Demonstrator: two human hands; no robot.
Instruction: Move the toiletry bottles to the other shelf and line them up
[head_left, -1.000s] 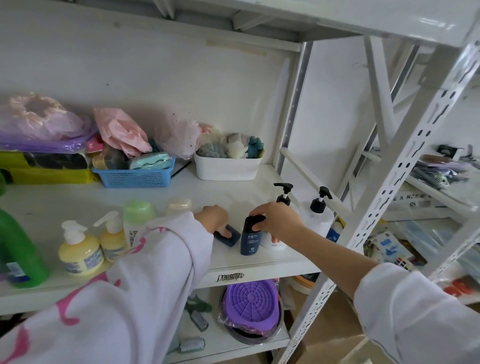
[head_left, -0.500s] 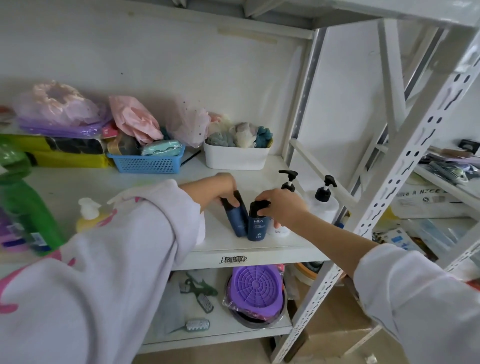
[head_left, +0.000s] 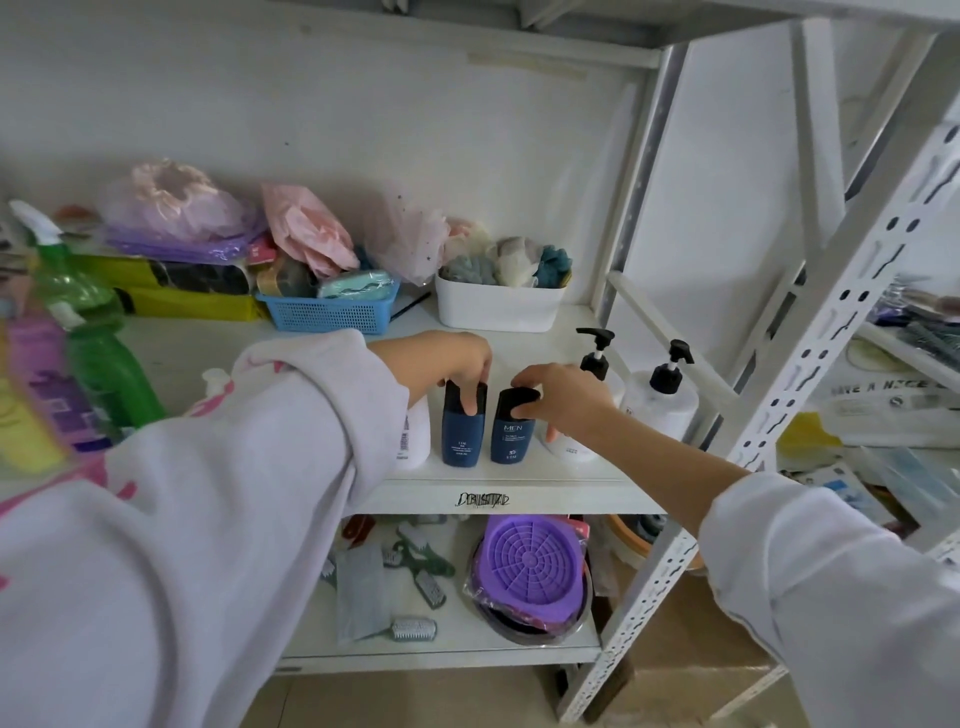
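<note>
Where the left dark blue bottle (head_left: 461, 427) leaned tilted half a second ago, it now stands upright on the shelf (head_left: 519, 470), just beside the right dark blue bottle (head_left: 513, 427). Reaching in from the near left, the left hand (head_left: 451, 364) pinches the left bottle's black cap from above. Coming from the near right, the right hand (head_left: 563, 395) grips the other bottle's cap. Two white pump bottles (head_left: 658, 400) stand to their right.

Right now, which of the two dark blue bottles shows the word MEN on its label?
The right-hand dark blue bottle, gripped at its black cap by the right hand. The left-hand dark blue bottle, under the left hand, shows only small print.
</note>
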